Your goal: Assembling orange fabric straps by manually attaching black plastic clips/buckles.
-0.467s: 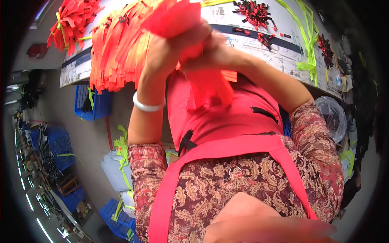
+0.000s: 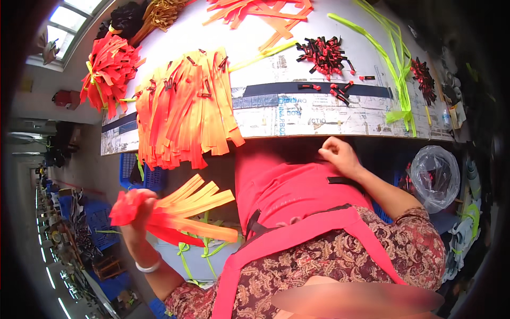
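Observation:
My left hand (image 2: 139, 217) is down at my left side, below the table edge, gripping a bunch of orange and red straps (image 2: 186, 210) that fan out to the right. My right hand (image 2: 337, 154) is loosely closed and rests on the red apron (image 2: 287, 186) at my lap, just under the table's front edge, with nothing visible in it. On the table, a wide pile of orange straps (image 2: 183, 106) hangs over the front edge.
A red strap bundle (image 2: 109, 69) lies at the table's left. Small red-and-black clips (image 2: 324, 53) and neon yellow straps (image 2: 396, 69) lie at the right. A clear plastic bag (image 2: 435, 175) sits at my right. Blue crates (image 2: 139, 173) stand under the table.
My left hand has swung the strap bunch from in front of my chest down to my left side. My right hand has let go of it and dropped to the apron.

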A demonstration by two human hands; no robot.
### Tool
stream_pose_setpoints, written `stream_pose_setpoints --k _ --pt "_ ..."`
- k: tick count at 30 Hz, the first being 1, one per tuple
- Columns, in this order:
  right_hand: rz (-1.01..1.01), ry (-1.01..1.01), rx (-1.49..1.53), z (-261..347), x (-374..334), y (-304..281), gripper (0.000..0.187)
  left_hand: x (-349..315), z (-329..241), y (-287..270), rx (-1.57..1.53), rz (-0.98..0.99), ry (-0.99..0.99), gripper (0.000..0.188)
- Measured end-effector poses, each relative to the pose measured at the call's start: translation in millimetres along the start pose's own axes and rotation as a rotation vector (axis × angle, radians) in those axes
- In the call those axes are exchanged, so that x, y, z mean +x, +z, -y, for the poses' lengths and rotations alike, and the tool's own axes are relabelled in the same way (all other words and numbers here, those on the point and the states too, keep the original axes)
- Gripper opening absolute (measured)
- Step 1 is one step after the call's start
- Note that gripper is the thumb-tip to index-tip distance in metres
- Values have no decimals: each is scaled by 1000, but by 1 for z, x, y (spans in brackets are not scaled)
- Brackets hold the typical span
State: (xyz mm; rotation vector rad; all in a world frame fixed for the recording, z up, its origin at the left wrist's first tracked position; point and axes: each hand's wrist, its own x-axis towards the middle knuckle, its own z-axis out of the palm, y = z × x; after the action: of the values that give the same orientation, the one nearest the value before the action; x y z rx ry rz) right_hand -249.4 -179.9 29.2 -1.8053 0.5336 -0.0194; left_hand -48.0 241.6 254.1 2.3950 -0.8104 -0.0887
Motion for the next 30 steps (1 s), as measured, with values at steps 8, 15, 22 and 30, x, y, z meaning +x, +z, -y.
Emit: stream_pose_setpoints --k 8,15,22,30 --pt "544 316 -392 -217 -124 -72 31 -141 163 285 -351 982 -978 28" --pt "423 370 -431 -236 -53 -124 29 -89 172 332 -590 864 -673 37" --pt "431 591 -369 -235 3 -137 27 -45 176 353 -595 922 -769 37" --pt "442 894 -246 -243 1 -123 26 -35 190 321 -538 1053 -901 38"
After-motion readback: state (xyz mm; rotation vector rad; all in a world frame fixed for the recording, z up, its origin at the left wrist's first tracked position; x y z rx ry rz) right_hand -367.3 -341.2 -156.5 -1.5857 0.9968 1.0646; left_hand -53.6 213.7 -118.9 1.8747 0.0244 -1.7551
